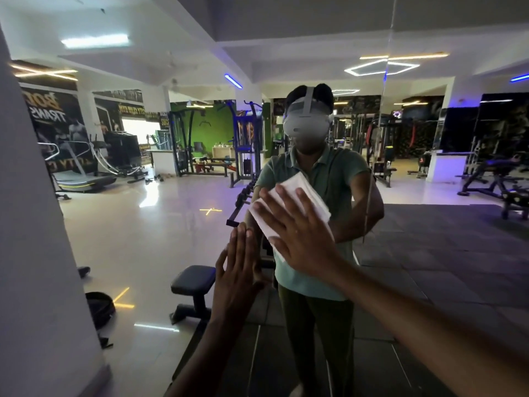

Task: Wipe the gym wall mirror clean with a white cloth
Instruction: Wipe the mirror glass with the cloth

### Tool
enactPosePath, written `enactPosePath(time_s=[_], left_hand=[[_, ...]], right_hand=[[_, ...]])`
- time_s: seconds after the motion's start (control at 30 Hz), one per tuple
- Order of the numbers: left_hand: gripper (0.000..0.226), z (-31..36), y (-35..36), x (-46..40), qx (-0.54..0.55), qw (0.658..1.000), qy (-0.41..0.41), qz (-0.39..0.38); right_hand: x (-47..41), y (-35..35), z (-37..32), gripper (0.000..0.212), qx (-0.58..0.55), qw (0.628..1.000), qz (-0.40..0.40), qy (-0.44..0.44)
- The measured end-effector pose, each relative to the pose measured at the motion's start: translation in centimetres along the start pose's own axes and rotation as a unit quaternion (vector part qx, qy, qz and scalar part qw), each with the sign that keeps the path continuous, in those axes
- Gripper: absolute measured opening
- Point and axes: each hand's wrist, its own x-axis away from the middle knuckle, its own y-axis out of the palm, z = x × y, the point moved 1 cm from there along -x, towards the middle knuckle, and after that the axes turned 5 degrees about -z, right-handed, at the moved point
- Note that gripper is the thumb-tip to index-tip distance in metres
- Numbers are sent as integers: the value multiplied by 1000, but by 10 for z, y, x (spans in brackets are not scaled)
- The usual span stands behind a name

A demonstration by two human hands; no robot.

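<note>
The gym wall mirror (148,224) fills nearly the whole view and reflects the gym hall and a person in a green shirt. A folded white cloth (297,187) lies flat against the glass at chest height. My right hand (297,233) presses it to the mirror with straight, spread fingers. To its lower left, my left hand (237,270) rests flat on the glass, fingers straight and together, holding nothing. Part of the cloth is hidden under my right palm.
A white wall or pillar (37,253) borders the mirror on the left. A vertical seam (383,110) divides the mirror panels right of centre. The reflection shows a small padded bench (194,279), a dumbbell rack, treadmills and weight machines behind me.
</note>
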Motion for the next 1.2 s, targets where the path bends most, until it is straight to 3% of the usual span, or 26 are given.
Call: enactPosePath(time_s=[0.07, 0.1, 0.2, 0.27, 0.4, 0.5, 0.57, 0.63, 0.7, 0.77, 0.9, 1.0, 1.07, 1.17, 1.2], left_hand=[[115, 1, -3, 0, -2, 1000, -3, 4], [110, 4, -5, 0, -3, 1000, -3, 9], [109, 7, -7, 0, 4, 1000, -1, 8], [112, 6, -7, 1, 24, 1000, 1, 8], [102, 2, -5, 5, 51, 998, 23, 11], [101, -9, -10, 6, 43, 998, 48, 1], [104, -10, -15, 8, 40, 998, 46, -7], [97, -1, -11, 14, 73, 997, 14, -4], [95, 12, -2, 29, 115, 993, -22, -23], [98, 26, 13, 46, 117, 992, -31, -47], [97, 34, 31, 65, 90, 993, -44, -55], [99, 27, 30, 67, 71, 995, -30, -59], [96, 26, 28, 69, 62, 996, -24, -56], [91, 33, 30, 73, 83, 995, -38, -49], [89, 36, 32, 75, 90, 994, -44, -48]], right_hand=[[5, -6, 24, 77, -20, 999, 17, -21], [13, -7, 36, 76, -51, 998, 40, 20], [49, -1, 50, 73, -83, 960, 84, 253], [63, 12, 21, 74, -81, 938, 79, 327], [78, 41, -51, 77, -90, 988, 4, 125], [84, 44, -37, 74, -60, 998, -7, 28], [103, 42, -6, 75, -76, 995, 4, 63], [135, 44, 22, 76, -72, 980, 14, 185], [154, 50, 20, 75, -64, 953, 18, 294], [152, 59, -8, 77, -87, 946, 26, 312], [147, 74, -52, 74, -90, 994, -16, 62], [153, 75, -53, 70, -79, 997, -28, 0], [162, 76, -42, 76, -129, 989, 3, 66], [177, 79, -33, 82, -124, 948, 32, 292], [176, 79, -43, 81, -125, 936, 32, 327]])
